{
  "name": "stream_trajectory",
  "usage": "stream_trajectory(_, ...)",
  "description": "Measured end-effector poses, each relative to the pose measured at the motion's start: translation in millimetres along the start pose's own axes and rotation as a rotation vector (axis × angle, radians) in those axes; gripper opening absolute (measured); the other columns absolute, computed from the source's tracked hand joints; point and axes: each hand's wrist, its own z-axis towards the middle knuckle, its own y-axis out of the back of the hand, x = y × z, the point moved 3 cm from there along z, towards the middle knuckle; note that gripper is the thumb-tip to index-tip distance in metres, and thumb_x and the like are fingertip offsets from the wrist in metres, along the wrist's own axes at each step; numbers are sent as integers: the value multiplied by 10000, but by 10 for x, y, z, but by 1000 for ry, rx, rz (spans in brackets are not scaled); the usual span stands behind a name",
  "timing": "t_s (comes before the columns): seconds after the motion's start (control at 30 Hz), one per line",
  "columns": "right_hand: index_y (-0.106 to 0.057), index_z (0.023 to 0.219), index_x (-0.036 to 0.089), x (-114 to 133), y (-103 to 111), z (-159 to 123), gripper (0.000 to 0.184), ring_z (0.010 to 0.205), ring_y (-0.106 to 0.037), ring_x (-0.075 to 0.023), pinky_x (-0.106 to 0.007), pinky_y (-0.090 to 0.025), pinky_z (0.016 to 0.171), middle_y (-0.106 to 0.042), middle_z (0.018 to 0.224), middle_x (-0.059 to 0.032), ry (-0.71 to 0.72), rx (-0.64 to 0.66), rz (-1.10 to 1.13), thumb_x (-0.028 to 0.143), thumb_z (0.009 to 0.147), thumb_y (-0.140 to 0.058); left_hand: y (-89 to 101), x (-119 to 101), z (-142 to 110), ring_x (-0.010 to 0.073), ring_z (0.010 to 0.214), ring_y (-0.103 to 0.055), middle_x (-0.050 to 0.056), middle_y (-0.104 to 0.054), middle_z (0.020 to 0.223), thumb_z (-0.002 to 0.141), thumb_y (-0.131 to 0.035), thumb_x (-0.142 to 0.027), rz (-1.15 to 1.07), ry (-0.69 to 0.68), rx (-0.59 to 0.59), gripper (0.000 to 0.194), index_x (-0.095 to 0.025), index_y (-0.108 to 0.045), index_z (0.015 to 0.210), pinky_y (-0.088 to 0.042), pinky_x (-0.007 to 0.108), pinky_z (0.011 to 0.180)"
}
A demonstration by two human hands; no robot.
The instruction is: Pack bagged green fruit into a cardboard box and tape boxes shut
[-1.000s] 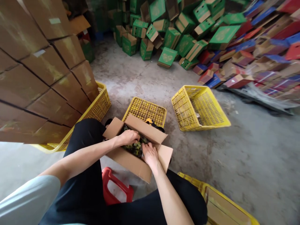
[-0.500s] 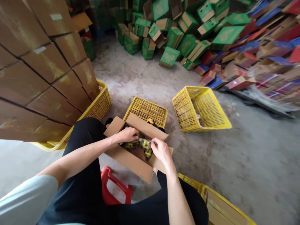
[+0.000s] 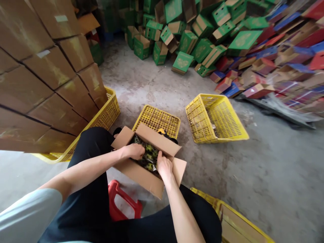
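An open brown cardboard box rests on my lap, its flaps spread. Inside lies a clear bag of dark green and yellow fruit. My left hand is curled at the left side of the box, fingers down on the bag. My right hand presses into the box's right side, fingers closed on the bag. The fingertips of both hands are hidden among the contents.
A tall stack of brown cartons stands at my left in a yellow crate. Two more yellow crates sit on the concrete ahead. Green, red and blue boxes pile up behind. A red stool is under me.
My right hand had lifted the bag's edge up at the box's right flap; now it has pushed back down inside the box. My left hand slid slightly lower.
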Motion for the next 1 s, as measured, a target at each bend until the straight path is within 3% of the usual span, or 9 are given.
stream_trajectory(0.17, -497, 1481, 99, -25, 34, 34, 551, 1090, -741, -252, -274, -526, 859, -766, 1126, -203, 23, -45, 17, 1, 941, -445, -191, -109, -9, 357, 1001, -759, 193, -780, 1036, 830, -755, -194, 40, 0, -31, 253, -149, -779, 1077, -603, 405, 836)
stream_trajectory(0.27, -608, 1360, 147, -133, 100, -31, 448, 1002, -754, -243, -278, -510, 817, -786, 1040, -151, 44, -113, 83, 41, 938, -500, -241, -123, 9, 351, 997, -761, 224, -768, 1039, 854, -681, -75, 34, 39, -87, 255, -109, -755, 1095, -606, 411, 836)
stream_trajectory(0.37, -670, 1222, 196, -282, 222, -121, 347, 995, -734, -212, -266, -490, 830, -782, 1063, -94, 110, -290, 216, 74, 943, -502, -214, -96, 40, 324, 1000, -761, 212, -773, 1015, 871, -603, -30, 6, 45, -99, 271, -114, -761, 1075, -602, 386, 844)
stream_trajectory(0.5, -694, 1068, 204, -427, 356, -194, 281, 1010, -674, -219, -284, -466, 883, -756, 1029, -71, 189, -480, 322, 87, 897, -504, -43, -33, 60, 285, 951, -763, 132, -797, 988, 800, -686, -117, -77, 40, -58, 243, -182, -800, 1004, -589, 315, 803)
stream_trajectory(0.57, -694, 991, 206, -431, 369, -197, 247, 962, -655, -222, -288, -454, 864, -744, 960, -62, 198, -466, 316, 84, 868, -517, 83, -6, 47, 250, 915, -760, 82, -807, 967, 810, -667, -179, -196, 34, -47, 235, -220, -817, 986, -571, 278, 790)
stream_trajectory(0.7, -682, 882, 199, -333, 335, -173, 201, 923, -657, -197, -263, -430, 822, -733, 910, -57, 204, -294, 294, 74, 872, -525, 252, -3, 17, 189, 842, -737, 31, -809, 911, 846, -586, -216, -420, -29, -57, 266, -223, -838, 932, -536, 216, 751)
stream_trajectory(0.83, -690, 912, 186, -250, 335, -152, 281, 882, -682, -181, -264, -418, 770, -745, 948, -79, 122, -214, 239, 109, 986, -430, 155, -76, 38, 178, 914, -724, 15, -798, 977, 891, -559, -197, -384, -136, 8, 269, -233, -816, 961, -533, 215, 818)
stream_trajectory(0.93, -689, 1069, 180, -196, 329, -132, 284, 919, -694, -184, -270, -430, 770, -742, 1093, -99, 78, -222, 211, 164, 1031, -408, 58, -103, 51, 211, 987, -719, 95, -728, 1160, 940, -590, -284, -298, -77, -114, 257, -181, -740, 1122, -551, 268, 880)
stream_trajectory(1.0, -662, 1211, 179, -143, 289, -113, 285, 982, -690, -208, -279, -446, 803, -737, 1153, -109, 78, -210, 188, 217, 1045, -433, 21, -119, 36, 250, 1036, -715, 150, -648, 1274, 961, -609, -432, -258, -28, -203, 448, -143, -634, 1302, -555, 319, 914)
